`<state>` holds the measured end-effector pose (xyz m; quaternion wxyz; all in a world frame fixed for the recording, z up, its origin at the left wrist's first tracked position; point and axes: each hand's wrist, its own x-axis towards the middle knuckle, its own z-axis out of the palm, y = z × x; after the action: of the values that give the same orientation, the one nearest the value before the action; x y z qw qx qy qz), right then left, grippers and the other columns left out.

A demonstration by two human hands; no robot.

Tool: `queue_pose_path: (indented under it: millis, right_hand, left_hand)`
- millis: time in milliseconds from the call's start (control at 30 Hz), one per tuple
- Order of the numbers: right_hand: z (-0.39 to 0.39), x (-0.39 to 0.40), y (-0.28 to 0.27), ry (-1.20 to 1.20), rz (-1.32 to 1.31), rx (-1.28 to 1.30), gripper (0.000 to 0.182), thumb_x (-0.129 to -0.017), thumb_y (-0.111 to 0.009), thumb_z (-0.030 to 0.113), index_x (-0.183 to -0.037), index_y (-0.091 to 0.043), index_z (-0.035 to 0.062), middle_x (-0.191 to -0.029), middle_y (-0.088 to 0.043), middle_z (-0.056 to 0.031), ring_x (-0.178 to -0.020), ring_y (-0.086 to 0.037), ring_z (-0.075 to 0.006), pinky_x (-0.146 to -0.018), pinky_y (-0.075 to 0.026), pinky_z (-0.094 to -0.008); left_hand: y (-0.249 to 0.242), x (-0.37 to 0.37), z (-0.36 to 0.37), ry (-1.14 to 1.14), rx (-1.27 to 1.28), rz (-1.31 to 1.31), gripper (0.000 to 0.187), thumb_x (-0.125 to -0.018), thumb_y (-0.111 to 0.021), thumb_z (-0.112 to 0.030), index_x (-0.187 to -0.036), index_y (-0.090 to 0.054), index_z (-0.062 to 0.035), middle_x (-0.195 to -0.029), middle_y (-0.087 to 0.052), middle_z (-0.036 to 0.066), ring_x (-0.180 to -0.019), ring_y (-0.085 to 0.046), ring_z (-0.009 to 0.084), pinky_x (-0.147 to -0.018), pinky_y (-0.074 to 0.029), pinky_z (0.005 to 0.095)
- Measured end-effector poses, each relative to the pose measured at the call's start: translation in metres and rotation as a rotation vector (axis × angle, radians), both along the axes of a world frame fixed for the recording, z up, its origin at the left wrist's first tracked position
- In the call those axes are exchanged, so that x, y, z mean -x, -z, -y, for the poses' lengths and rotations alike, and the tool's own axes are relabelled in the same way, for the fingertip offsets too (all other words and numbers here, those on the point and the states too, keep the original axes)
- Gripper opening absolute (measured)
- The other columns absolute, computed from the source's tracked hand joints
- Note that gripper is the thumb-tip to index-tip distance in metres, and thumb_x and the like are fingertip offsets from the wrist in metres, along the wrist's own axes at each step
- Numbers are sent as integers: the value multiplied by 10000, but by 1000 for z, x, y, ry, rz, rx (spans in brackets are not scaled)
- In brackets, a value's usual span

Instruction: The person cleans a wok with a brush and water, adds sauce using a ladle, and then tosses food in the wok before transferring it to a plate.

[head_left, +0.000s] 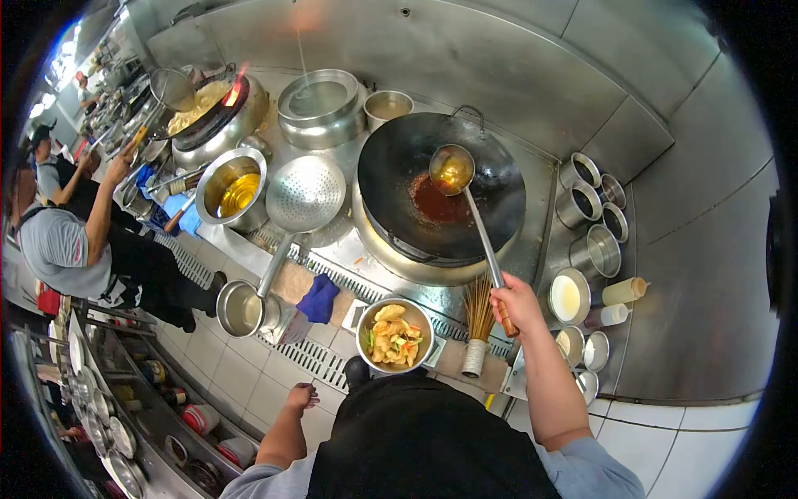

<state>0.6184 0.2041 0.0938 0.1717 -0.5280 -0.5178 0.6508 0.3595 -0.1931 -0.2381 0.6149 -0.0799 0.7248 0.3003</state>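
Steel long-handled ladle (pixel 453 170) gripped tight in right hand (pixel 517 304), bowl over red sauce in black wok (pixel 440 187); left hand (pixel 301 397) hangs loose, fingers half-curled, empty.

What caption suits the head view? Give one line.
Right hand holds a ladle over red sauce in the wok; left hand hangs free.

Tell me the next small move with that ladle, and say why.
Probably tip the ladle into the wok. The right hand holds its handle with the bowl, full of golden liquid, hanging over the red sauce pooled in the wok. The left hand hangs free at the side, holding nothing, and the bowl of food waits near the edge.
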Motion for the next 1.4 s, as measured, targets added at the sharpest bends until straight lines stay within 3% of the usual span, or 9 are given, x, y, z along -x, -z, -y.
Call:
queue_pose_path:
  millis: [433, 667, 733, 933, 1400]
  right_hand:
    - [4, -2, 5, -47, 9, 14, 313, -841, -504, 46, -1154, -512, 40, -634, -503, -21, -383, -449, -113, -355, -360, -237]
    - [9, -9, 3, -84, 6, 20, 330, -830, -508, 36, -1159, -529, 46, -639, -513, -14, -398, -463, -117, -370, -379, -248]
    - [14, -12, -2, -103, 0, 58, 439, -827, -503, 23, -1265, -486, 52, -634, -515, -21, -402, -464, -120, -374, -381, -247]
    - [31, -26, -4, -137, 11, 62, 578, -812, -488, 6, -1377, -373, 52, -628, -489, -36, -395, -452, -124, -372, -375, -232]
    - [52, -39, -20, -130, 25, 82, 597, -819, -516, 3, -1393, -359, 57, -624, -491, -21, -410, -448, -108, -384, -384, -237]
  left_hand:
    - [12, 0, -2, -20, -7, 28, 308, -853, -560, -184, -1131, -532, -56, -893, -640, 88, -690, -652, 198, -550, -467, 311]
    - [6, -3, -7, -29, 1, 26, 302, -855, -557, -174, -1129, -533, -50, -900, -641, 95, -693, -654, 202, -546, -471, 308]
    - [4, -4, -8, -30, 8, 27, 302, -855, -558, -173, -1129, -532, -49, -898, -640, 96, -690, -653, 202, -544, -472, 307]
    - [5, -5, -9, -55, -1, 45, 307, -851, -564, -171, -1128, -531, -45, -887, -634, 94, -685, -652, 202, -536, -470, 305]
    - [11, 7, -26, 21, -22, 30, 350, -830, -579, -174, -1147, -517, -38, -909, -636, 99, -697, -649, 199, -551, -472, 308]
